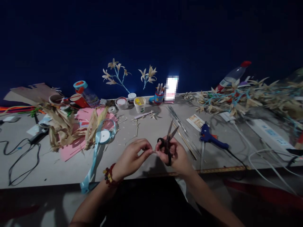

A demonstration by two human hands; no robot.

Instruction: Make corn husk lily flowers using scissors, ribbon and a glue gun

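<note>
My left hand [133, 157], a beaded bracelet at its wrist, is closed in a pinch above the front of the table. Between its fingertips and those of my right hand [174, 156] is a tiny pale piece [154, 152], too small to name. Black-handled scissors [168, 138] are held in my right hand, their blades parted and pointing up and away. Thin metal wires [183, 132] lie just beyond that hand. Left of my left hand, a light blue ribbon roll [104, 136] trails its ribbon over the table's front edge.
Dried husks [58, 126] lie on pink paper [71, 151] at left. Husk flowers [117, 74], a white tub [139, 105] and a lit, pixelated screen [171, 88] stand at the back. A blue glue gun [210, 137], power strip [272, 135] and cables occupy the right.
</note>
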